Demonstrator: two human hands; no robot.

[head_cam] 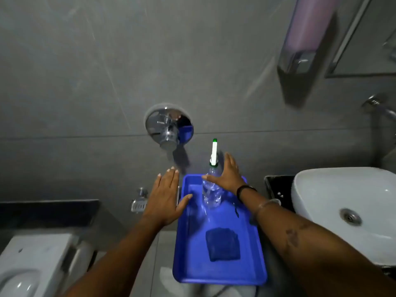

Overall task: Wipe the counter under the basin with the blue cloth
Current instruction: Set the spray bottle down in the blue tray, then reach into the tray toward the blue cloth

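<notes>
One blue cloth (222, 244) lies folded in the blue tray (252, 273), beside one bottle (212, 191). The left hand (166, 199) and right hand (228, 176) hover flat, fingers apart, holding nothing. One basin (325, 196) sits on the counter (276, 189), right of the tray's edge.

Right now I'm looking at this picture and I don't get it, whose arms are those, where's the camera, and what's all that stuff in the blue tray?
There is no machine here. The arms belong to a person wearing a wide-angle camera on their head, so you look forward and down as they do. It is one picture from that one view, in a bathroom with grey wall tiles.

Both hands are open and hold nothing. The left hand hovers by the left rim of a blue tray; the right hand reaches beside a clear spray bottle standing upright in the tray's far end. A folded blue cloth lies nearer you in the tray, untouched.

To the right is a white basin on a dark counter. A toilet sits at lower left, and a chrome wall tap is on the wall.
</notes>
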